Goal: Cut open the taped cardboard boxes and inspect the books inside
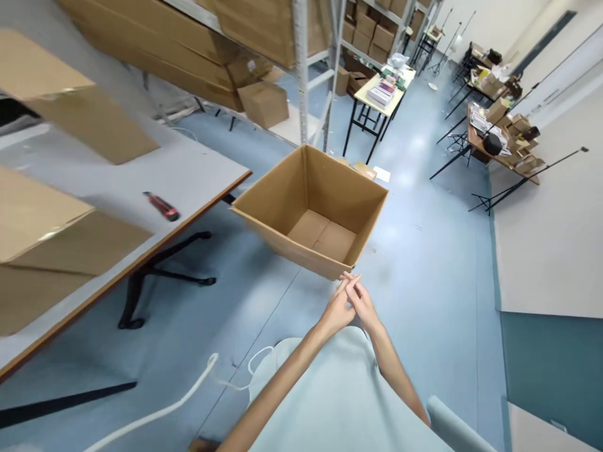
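Just past the fingers [351, 282], a big brown cardboard box [273, 235] with a wide uncovered top, one corner pointing back at the fingertips. Inside it, tall brown walls and two bottom flaps meeting at a thin line, with no goods in sight. Hard to tell about any touch between fingertips and corner. Underside hidden, so no telling about floor or stand below. Left hand [337, 312] and right hand [366, 311] together, fingers long and nearly straight, tips crossed over each other, gripping nothing. Likely a quiet moment beside the box, both hands free. For any good hold on it, first a need to pull the crossed fingers apart, then to spread them along two sides of the rim, probably softly, with walls so thin. Left of the fingers, a long pale grey table [202, 166] with a brown edge. On it, a small red and black box cutter [161, 206], well apart from the fingers, and large brown closed-looking boxes [92, 116] farther left, insides hidden. Beyond the box from the fingers, a grey metal shelf rack [300, 69] loaded with more brown boxes, no peek inside them. Far ahead of the fingers, a pale yellow table [363, 92] with a pile of small packs [382, 92]. Near the left arm [282, 386], a thick white cord [162, 411].
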`<state>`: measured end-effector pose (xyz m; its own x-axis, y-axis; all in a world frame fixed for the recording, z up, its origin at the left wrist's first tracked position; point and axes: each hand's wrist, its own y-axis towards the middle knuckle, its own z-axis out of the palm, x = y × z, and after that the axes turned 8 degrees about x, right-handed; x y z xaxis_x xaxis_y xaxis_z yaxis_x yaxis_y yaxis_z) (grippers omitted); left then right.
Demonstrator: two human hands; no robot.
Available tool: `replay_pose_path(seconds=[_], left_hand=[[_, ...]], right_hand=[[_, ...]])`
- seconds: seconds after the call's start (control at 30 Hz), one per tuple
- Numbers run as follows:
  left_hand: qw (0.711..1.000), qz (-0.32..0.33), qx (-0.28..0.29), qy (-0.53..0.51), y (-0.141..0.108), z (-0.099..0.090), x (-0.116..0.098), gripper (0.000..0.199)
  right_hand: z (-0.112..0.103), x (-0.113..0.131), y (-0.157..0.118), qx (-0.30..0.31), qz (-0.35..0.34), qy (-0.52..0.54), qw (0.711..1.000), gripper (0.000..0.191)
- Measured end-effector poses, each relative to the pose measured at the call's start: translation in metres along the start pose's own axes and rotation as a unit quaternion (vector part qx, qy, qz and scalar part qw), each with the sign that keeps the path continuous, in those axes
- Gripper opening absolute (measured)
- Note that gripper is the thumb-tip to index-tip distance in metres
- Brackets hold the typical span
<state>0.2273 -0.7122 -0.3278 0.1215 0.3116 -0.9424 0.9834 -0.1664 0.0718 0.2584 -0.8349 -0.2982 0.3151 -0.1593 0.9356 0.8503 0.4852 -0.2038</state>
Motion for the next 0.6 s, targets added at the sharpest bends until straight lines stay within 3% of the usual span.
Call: replay_pose_path(seconds=[0.2,0.3,0.37,0.43,0.6], left_hand=[[0.994,0.011,0.096,-0.047,0.127,0.156,-0.008,0.082],[0.985,0.020,0.154,-0.074,0.185,0.219,-0.023,0.081],[0.980,0.019,0.179,-0.086,0.218,0.245,-0.032,0.080],[0.979,0.017,0.182,-0.090,0.250,0.259,-0.038,0.078],[0.984,0.006,0.142,-0.108,0.343,0.269,-0.032,0.066]], right_hand=[[-0.187,0.018,-0.012,-0.114,-0.002,0.004,0.993,0.076],[-0.270,0.036,-0.019,-0.169,0.006,-0.006,0.986,0.077],[-0.311,0.048,-0.016,-0.186,0.012,-0.002,0.982,0.078],[-0.340,0.060,-0.003,-0.185,0.015,-0.005,0.983,0.080],[-0.397,0.088,0.071,-0.176,0.011,-0.041,0.983,0.086]])
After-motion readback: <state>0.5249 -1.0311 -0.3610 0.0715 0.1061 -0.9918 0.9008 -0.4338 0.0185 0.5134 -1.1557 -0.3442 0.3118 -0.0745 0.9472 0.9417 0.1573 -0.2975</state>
